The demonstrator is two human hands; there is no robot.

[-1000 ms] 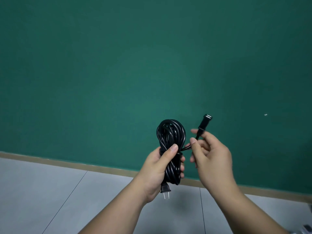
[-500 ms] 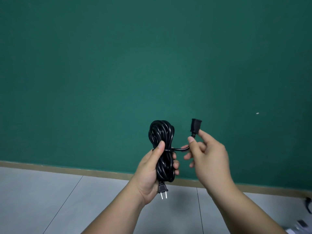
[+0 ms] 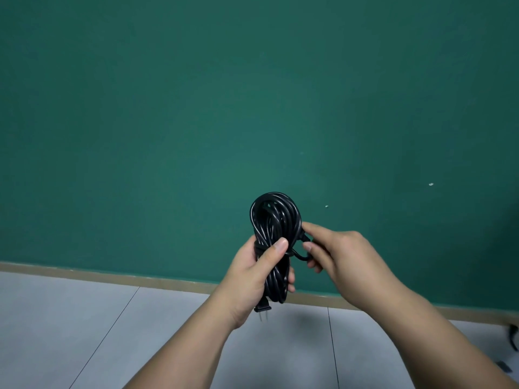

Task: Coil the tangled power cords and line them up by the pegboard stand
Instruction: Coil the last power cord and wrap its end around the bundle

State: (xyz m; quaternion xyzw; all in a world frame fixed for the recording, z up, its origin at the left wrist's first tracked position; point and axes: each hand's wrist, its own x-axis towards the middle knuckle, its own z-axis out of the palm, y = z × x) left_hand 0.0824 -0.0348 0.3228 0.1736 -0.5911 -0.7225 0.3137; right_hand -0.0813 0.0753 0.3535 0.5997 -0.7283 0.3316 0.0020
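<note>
A: Task item, where is it?
B: Mid-air: the black coiled power cord [image 3: 273, 228] is held up in front of the dark green wall [image 3: 196, 108], above the grey tiled floor [image 3: 84, 318]. The bundle is a long oval, roughly upright.
A: Left side?
B: The left hand [image 3: 252, 279] is wrapped round the bundle's middle, thumb pressed across the front strands. The flat two-prong plug [image 3: 263, 309] sticks out below the palm, prongs down.
A: Right?
B: The right hand [image 3: 337, 254] is just beside the coil, thumb and forefinger pinching the cord's loose end at the bundle's side. A short loop bows out between the hands. Fingers hide the end connector.
A: Background?
B: A tan baseboard strip [image 3: 112, 275] where wall meets floor.
</note>
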